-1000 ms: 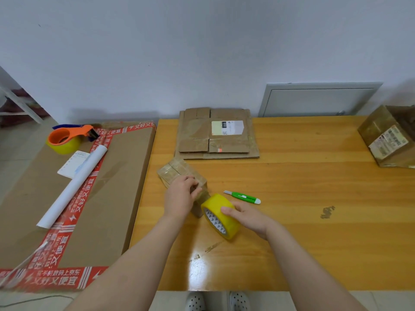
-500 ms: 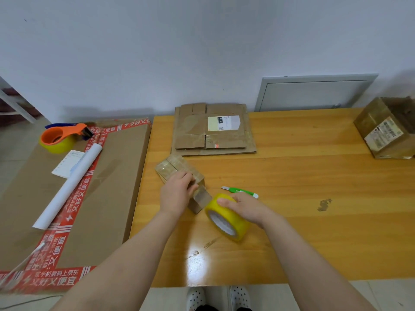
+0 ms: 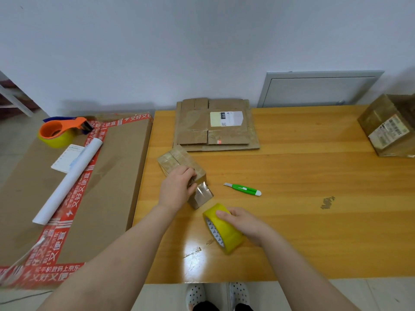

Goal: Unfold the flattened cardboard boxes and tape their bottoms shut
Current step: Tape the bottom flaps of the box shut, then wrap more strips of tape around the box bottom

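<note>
Cardboard box (image 3: 177, 160) mid-taping, likely: left hand (image 3: 177, 189) grip curls round near end, right hand (image 3: 244, 223) grip clasps tape (image 3: 222, 234). Far, flat stack (image 3: 215, 124) not yet unfolded; built box (image 3: 388, 126) far right.

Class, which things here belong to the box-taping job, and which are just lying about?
In the job: small brown cardboard box, gripped by left hand; yellow tape roll, held by right hand; stack of flattened cardboard boxes; green utility knife, probably.

Lying about: orange tape dispenser; white paper roll; big flat red-taped carton; labelled brown box.
</note>
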